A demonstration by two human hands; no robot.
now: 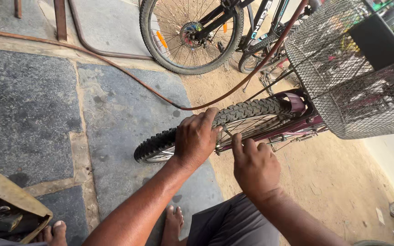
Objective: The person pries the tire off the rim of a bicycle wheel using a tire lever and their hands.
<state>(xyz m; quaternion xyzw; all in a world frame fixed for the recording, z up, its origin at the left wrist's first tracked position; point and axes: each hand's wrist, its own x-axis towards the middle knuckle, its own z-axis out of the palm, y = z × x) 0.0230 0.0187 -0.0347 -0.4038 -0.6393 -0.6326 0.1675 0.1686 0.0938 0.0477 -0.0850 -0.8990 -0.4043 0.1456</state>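
**Seating and checking the front tyre at the rim**

The left hand (196, 136) is closed over the top of the knobby front tyre (247, 110), fingers wrapped across the tread and thumb side toward the rim. The right hand (255, 165) sits just beside it, fingers curled, with the fingertips (238, 139) pressed in at the rim (251, 124) near the spokes; whether it pinches a small part there cannot be told. The wheel belongs to a maroon bicycle (297, 123), which stands upright ahead of the person with the tyre near the stone paving (115, 105). A wire basket (343, 77) hangs above the wheel.

Procedure, as judged from this position:

1. Keep the left hand as the anchor. A firm, full-palm grip stops the wheel from turning while the other hand works.
2. Work the right fingertips along the bead line in short sections. Press inward toward the rim well, not down onto the spokes.
3. Keep fingers out of the gaps between spokes; a sudden roll of the wheel would likely trap them.
4. Check that the sidewall sits evenly on both sides before shifting the grip further round.

Nearby items: a thin reddish hose (128, 75) runs across the ground and up past the basket, a second bicycle (197, 32) stands behind, and an open tool bag (10, 209) lies at the lower left beside the person's bare feet (174, 223). Keep the hose away from the wheel.
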